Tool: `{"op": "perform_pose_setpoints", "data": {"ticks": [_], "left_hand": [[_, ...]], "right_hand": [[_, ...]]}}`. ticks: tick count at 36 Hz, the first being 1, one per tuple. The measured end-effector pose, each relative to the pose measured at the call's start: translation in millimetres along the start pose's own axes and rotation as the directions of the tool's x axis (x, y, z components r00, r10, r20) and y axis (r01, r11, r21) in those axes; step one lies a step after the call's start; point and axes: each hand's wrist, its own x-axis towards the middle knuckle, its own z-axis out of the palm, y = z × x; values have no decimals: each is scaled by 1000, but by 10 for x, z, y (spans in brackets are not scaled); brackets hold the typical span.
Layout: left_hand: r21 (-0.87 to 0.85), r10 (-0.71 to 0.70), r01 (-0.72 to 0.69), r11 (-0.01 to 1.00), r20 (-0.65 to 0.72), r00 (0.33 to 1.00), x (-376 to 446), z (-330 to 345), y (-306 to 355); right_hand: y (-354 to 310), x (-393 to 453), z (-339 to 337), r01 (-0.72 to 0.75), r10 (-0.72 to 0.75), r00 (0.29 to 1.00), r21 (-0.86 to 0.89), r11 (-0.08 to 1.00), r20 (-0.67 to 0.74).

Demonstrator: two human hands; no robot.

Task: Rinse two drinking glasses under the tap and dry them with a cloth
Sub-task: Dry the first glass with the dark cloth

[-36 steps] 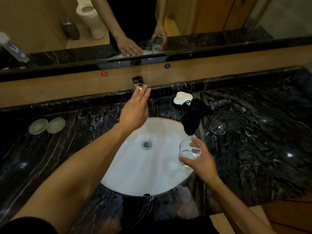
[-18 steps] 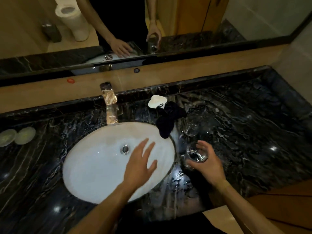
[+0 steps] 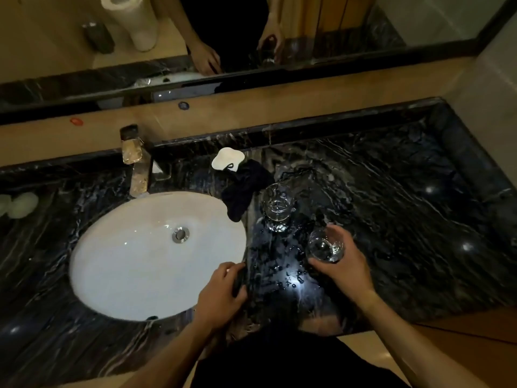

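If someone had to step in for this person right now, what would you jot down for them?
Right hand: holds one glass over the wet counter, right of the sink.
Left hand: empty, loosely curled, at the sink's near right rim.
Second glass: stands on the counter, behind the held one.
Dark cloth: lies untouched between tap and second glass.
Tap: no water visibly running.
Done: can't confirm rinsing, though the counter is splashed.
Left: probably drying both glasses with the cloth.
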Motion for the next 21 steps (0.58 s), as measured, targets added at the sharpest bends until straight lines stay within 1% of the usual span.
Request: {"op": "perform_pose_setpoints", "data": {"ticks": [3,5,7,9,11,13,15,17,19,20,21], "left_hand": [[6,-34,34,999,-3,999,53,-21,48],[33,-40,39,999,18,999,131,-80,76],[90,-34,28,996,56,998,270,-198,101],[153,-37,18,988,127,991,480,-369,108],[254,-27,-20,967,180,983,748,-555,115],[323,-8,-37,946,136,991,1019,-732,145],[354,39,-47,934,29,999,1243,-890,199],[450,186,-141,882,-57,981,1441,-1010,244],[524,309,-223,822,-81,948,1600,-1114,289],[536,324,-229,812,-89,942,1676,-1148,311],[531,304,-210,821,-95,948,1749,-1169,339]], "right_hand": [[30,36,-54,11,-12,999,17,1000,35],[41,50,-70,20,-20,998,13,1000,55],[41,61,-77,24,-25,997,16,1000,73],[48,76,-75,22,-23,996,19,1000,81],[63,92,-75,14,-16,996,19,1000,86],[88,113,-76,0,-1,996,19,1000,93],[114,134,-87,-12,10,994,14,1000,105],[136,156,-102,-9,8,993,1,1000,115],[145,180,-125,-5,8,991,-18,1000,134],[143,189,-137,-6,10,989,-28,1000,144],[131,198,-148,-8,13,988,-35,999,152]]}}
